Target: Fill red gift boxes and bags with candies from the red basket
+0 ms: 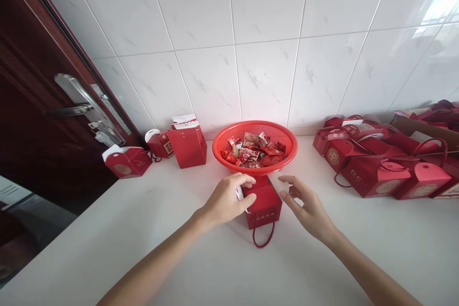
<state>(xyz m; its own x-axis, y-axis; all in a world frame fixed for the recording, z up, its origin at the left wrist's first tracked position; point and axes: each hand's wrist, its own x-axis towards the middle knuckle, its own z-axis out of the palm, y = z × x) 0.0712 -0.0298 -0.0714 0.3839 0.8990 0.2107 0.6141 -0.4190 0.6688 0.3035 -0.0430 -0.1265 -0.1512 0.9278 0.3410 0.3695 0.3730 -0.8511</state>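
A small red gift box (263, 208) with gold lettering stands in front of me, its top flaps raised and a dark red cord handle (263, 245) hanging toward me. My left hand (229, 197) curves around the box's left flap, thumb and fingers apart; whether they touch it is hard to tell. On the opposite side, my right hand (304, 205) has thumb and index finger at the edge of the white-lined right flap (276, 183). Just behind the box sits a red plastic basket (219, 146) holding wrapped sweets (253, 150).
Several closed red boxes (376, 172) crowd the right side, beside a cardboard carton (412, 129). At left stand a tall red box (188, 148) and two small boxes, one nearest the table edge (129, 162). A tiled wall borders the back; a dark door (36, 57) is at left.
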